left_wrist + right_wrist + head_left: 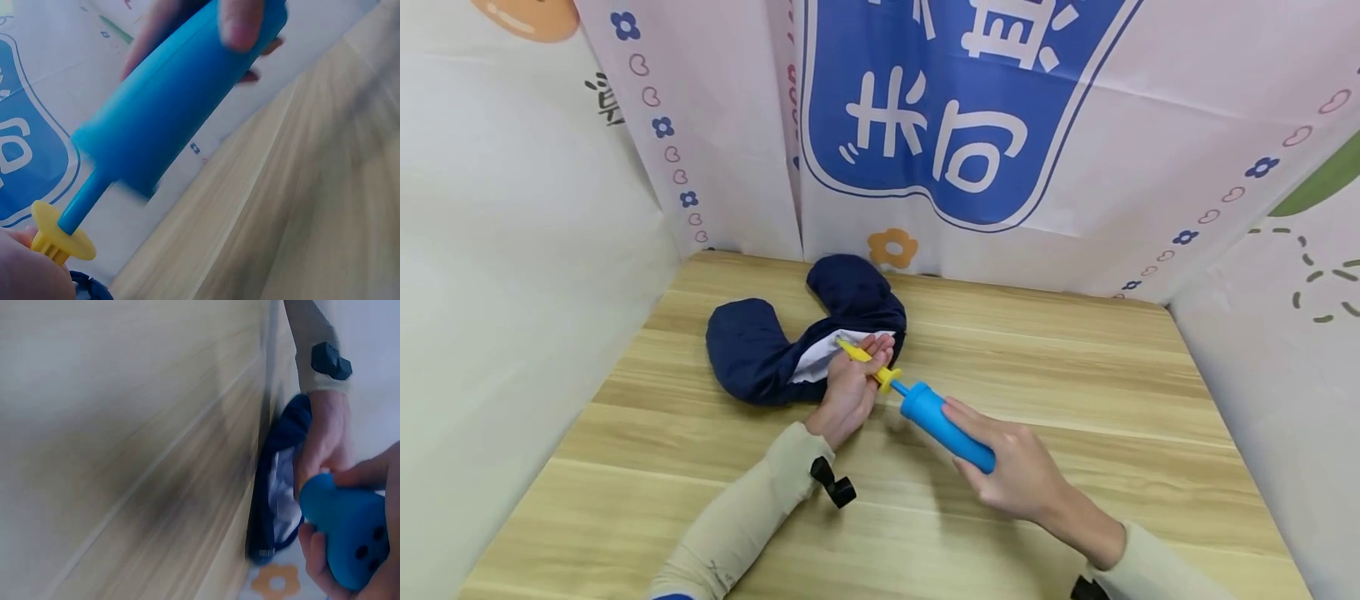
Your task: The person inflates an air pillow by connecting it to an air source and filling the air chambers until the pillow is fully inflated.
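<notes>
A blue and yellow hand pump (947, 427) slants between my two hands. My right hand (1018, 471) grips its blue barrel, fingers wrapped around it. Its yellow nozzle end (889, 380) lies across my left hand (850, 383), palm up, with the thumb over it. The nozzle tip points into the white-lined opening of a navy U-shaped neck pillow (741, 350). In the left wrist view a stretch of thin blue rod (84, 203) shows between the barrel and the yellow flange (62, 231). Round dark holes mark the barrel's end (362, 550) in the right wrist view.
The pillow lies on a wood-grain table (1112, 400), near its back edge. Behind the table hangs a printed white backdrop (737, 167) with a blue sign, and white panels stand at both sides. Black wrist mounts (833, 483) sit over beige sleeves (737, 517).
</notes>
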Demonstrator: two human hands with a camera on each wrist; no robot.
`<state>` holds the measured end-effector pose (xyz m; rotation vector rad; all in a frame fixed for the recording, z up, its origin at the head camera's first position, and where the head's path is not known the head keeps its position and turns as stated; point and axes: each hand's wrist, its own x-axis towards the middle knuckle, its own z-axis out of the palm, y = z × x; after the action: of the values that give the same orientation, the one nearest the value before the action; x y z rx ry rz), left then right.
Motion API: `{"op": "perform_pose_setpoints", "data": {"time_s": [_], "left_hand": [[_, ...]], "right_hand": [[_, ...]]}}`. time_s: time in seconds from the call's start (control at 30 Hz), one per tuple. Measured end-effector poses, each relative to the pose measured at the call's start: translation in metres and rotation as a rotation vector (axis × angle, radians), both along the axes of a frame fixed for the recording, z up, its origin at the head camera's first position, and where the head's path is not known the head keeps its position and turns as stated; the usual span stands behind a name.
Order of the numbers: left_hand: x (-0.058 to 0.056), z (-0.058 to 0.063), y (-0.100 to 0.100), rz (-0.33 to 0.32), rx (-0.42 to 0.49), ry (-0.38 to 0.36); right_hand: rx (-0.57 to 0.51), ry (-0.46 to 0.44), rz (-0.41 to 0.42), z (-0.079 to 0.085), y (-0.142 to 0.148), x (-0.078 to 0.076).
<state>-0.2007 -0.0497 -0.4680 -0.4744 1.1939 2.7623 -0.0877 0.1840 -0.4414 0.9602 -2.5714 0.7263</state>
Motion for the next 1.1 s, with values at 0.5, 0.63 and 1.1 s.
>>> {"op": "perform_pose_setpoints", "data": {"time_s": [0.5,0.63,1.1], "left_hand": [[-0.003,-0.002,0.008,0.027,0.056,-0.035],[0.004,-0.004,0.011,0.031,0.035,-0.031],[-0.009,0.008,0.013,-0.046,0.028,0.034]], "right_hand": [[0.079,-0.019,-0.105,0.029,0.059,0.042],[0.077,-0.020,-0.127,0.024,0.028,0.023],[0.038,-0.007,-0.011,0.013,0.018,-0.011]]}}
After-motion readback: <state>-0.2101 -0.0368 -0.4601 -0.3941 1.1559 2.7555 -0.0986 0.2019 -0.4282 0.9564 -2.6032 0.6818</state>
